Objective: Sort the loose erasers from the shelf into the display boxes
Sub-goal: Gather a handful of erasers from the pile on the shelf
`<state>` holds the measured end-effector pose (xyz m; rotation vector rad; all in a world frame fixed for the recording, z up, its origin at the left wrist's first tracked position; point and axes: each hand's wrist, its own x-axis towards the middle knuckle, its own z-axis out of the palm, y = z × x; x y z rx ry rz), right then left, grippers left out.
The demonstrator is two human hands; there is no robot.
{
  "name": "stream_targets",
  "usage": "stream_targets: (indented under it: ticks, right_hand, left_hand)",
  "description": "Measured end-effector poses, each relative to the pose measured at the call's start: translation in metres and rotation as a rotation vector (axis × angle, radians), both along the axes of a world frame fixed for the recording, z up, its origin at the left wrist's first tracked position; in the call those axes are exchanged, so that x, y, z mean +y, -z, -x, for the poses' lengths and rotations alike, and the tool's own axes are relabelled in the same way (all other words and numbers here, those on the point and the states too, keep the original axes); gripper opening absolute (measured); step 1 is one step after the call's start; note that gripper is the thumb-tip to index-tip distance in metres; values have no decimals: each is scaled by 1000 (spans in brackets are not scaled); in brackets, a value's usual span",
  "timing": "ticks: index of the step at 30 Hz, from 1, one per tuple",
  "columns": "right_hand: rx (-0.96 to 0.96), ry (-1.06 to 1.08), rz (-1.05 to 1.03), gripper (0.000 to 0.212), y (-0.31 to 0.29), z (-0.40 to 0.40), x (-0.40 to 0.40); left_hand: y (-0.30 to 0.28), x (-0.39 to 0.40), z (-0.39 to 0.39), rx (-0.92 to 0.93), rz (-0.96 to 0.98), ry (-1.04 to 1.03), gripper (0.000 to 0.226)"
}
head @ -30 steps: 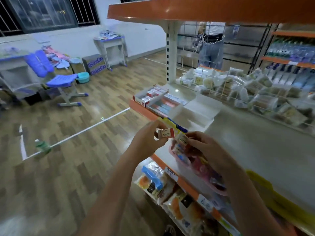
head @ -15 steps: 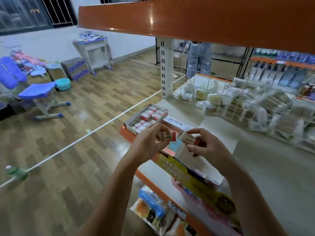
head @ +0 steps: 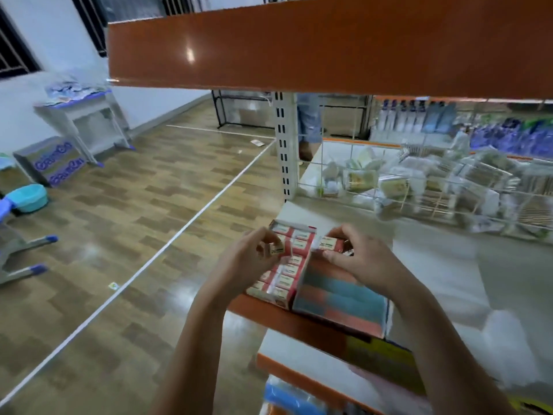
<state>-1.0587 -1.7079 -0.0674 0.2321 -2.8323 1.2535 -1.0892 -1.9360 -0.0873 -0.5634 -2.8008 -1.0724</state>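
My left hand pinches a small 2B eraser just above the left side of a red display box filled with rows of erasers. My right hand grips a second 2B eraser over the box's right edge. Next to it on the right lies a second display box with blue and red contents. Both boxes sit at the front left corner of the white shelf.
An orange shelf board hangs close overhead. A wire basket of packaged goods runs along the back of the shelf. A white upright post stands at the shelf's left. Lower shelves with packets sit below. A person's legs stand behind.
Both hands have moved forward from near my body to above the red display box, each carrying its eraser. The view has tilted up and closer to the shelf.
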Motion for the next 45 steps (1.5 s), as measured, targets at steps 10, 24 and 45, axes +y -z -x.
stream_targets:
  ticks: [10, 24, 45]
  right_hand:
    - [-5, 103, -347, 31, 33, 30, -63]
    - [62, 267, -500, 28, 53, 32, -80]
    - [107, 223, -466, 27, 13, 4, -47]
  left_hand:
    - [11, -45, 41, -77, 76, 173, 27]
    - [19, -35, 42, 14, 236, 201, 35]
    - [-19, 20, 36, 220, 461, 245, 31]
